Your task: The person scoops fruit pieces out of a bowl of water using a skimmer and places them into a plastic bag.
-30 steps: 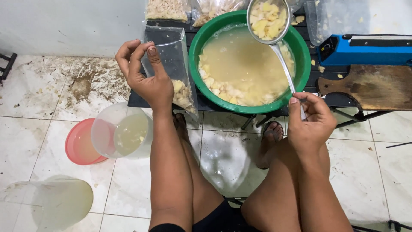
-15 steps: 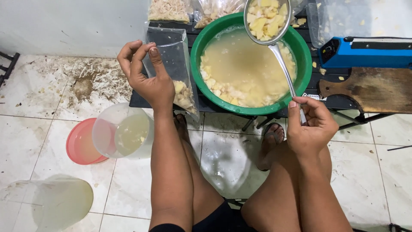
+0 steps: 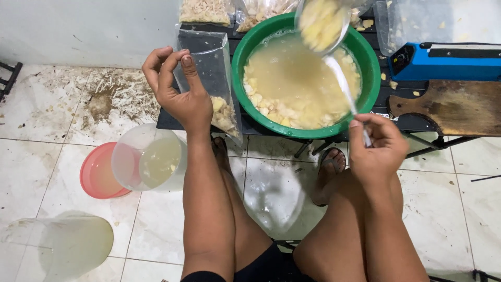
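My left hand (image 3: 180, 91) holds up a clear plastic bag (image 3: 211, 73) by its top edge; pale yellow chunks lie in the bag's bottom. My right hand (image 3: 376, 146) grips the handle of a metal strainer ladle (image 3: 321, 23), whose bowl is lifted over the far rim of a green basin (image 3: 365, 57) and heaped with pale chunks. The basin stands on a low dark table and holds cloudy liquid with more chunks floating near its front edge.
A clear jug of cloudy liquid (image 3: 151, 159) stands on the tiled floor beside a red lid (image 3: 96, 175). A second clear container (image 3: 73, 245) lies bottom left. A blue sealing machine (image 3: 449, 60) and a wooden board (image 3: 454, 107) sit on the right. Filled bags (image 3: 206, 10) lie behind.
The loaded strainer has shifted a little left above the basin, blurred with motion. My left hand still holds the bag in the same place.
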